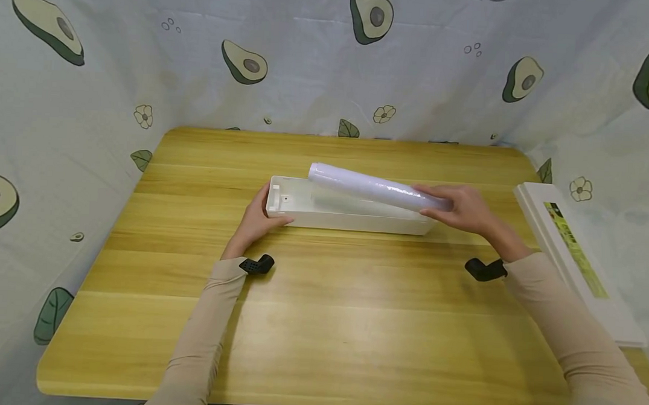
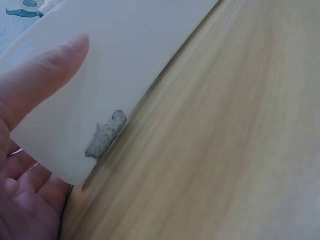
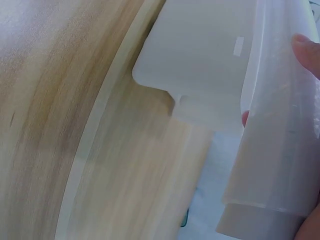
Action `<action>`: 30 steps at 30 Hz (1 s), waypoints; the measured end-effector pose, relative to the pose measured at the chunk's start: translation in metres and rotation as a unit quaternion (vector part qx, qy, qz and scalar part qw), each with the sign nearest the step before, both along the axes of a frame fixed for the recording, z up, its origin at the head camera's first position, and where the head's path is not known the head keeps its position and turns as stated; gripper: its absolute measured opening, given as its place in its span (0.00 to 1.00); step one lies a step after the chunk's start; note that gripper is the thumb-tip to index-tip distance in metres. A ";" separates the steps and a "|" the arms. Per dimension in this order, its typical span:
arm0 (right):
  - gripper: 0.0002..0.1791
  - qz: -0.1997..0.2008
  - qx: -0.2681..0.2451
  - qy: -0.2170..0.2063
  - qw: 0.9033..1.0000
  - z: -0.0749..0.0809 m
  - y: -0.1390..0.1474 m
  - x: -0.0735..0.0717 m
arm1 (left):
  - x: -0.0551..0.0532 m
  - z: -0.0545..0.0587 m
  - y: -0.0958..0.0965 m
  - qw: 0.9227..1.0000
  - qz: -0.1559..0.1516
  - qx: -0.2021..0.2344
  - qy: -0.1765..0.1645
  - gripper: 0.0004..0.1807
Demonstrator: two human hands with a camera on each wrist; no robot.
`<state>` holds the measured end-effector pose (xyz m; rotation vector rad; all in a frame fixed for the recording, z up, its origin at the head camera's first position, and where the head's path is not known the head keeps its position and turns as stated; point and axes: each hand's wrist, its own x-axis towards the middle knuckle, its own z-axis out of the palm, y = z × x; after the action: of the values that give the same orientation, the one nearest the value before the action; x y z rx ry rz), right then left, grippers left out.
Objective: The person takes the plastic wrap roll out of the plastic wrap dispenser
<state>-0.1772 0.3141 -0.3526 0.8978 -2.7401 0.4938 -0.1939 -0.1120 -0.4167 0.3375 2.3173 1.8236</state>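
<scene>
A long white box (image 1: 351, 222), open at the top, lies crosswise on the wooden table. My left hand (image 1: 258, 215) grips its left end; the left wrist view shows the thumb (image 2: 50, 72) along the box's side wall and the other fingers around the corner. A grey patch (image 2: 106, 135) marks the wall near its bottom edge. My right hand (image 1: 462, 208) holds a roll of cling film (image 1: 368, 187) by its right end, slanting above the box with its left end higher. In the right wrist view the roll (image 3: 280, 160) hides part of the box (image 3: 200, 45).
At the table's right edge lies a long white piece (image 1: 541, 218) with a yellow-green label (image 1: 575, 249), partly behind my right forearm. An avocado-patterned cloth (image 1: 309, 45) hangs behind and at both sides of the table (image 1: 352, 324).
</scene>
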 end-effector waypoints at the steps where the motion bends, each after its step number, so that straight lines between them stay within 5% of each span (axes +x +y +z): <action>1: 0.30 -0.002 0.000 0.001 1.000 0.000 0.001 0.000 | 0.000 -0.001 0.000 1.000 -0.001 -0.001 0.002 0.54; 9: 0.30 -0.016 -0.002 0.017 1.000 0.001 0.008 0.003 | -0.015 -0.026 -0.002 1.000 0.006 0.010 0.012 0.56; 30: 0.30 -0.053 -0.008 0.033 0.998 0.004 0.025 0.014 | -0.012 -0.027 -0.001 1.000 0.009 -0.003 0.018 0.55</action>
<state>-0.1631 0.3396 -0.3485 0.7466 -2.7032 0.4585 -0.2062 -0.1129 -0.4439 0.3530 2.3566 1.8333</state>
